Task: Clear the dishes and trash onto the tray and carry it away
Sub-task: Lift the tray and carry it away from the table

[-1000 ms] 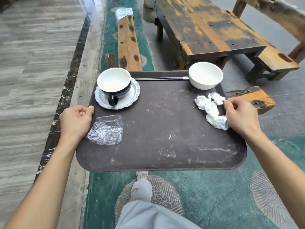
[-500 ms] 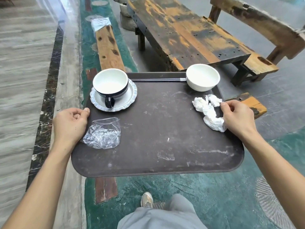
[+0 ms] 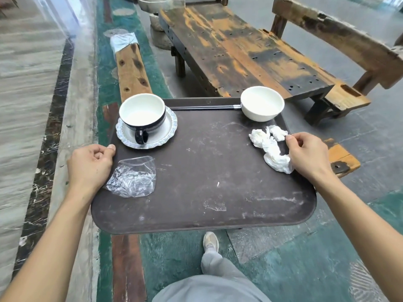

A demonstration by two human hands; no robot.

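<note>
Both my hands grip the brown tray (image 3: pixel 202 192), held up off the floor. My left hand (image 3: pixel 90 166) is closed on its left edge, thumb on the rim; crumpled clear plastic bag (image 3: pixel 133 177) lies just beside it on the tray. My right hand (image 3: pixel 307 153) is clamped on the right edge, fingers curled, touching the wadded white tissue (image 3: pixel 270 147). Cup (image 3: pixel 141 116) on its saucer (image 3: pixel 168 131) sits far left corner, white bowl (image 3: pixel 262 103) far right, black chopsticks (image 3: pixel 202 107) along the far rim between them. Wooden bench (image 3: pixel 239 51) beyond.
</note>
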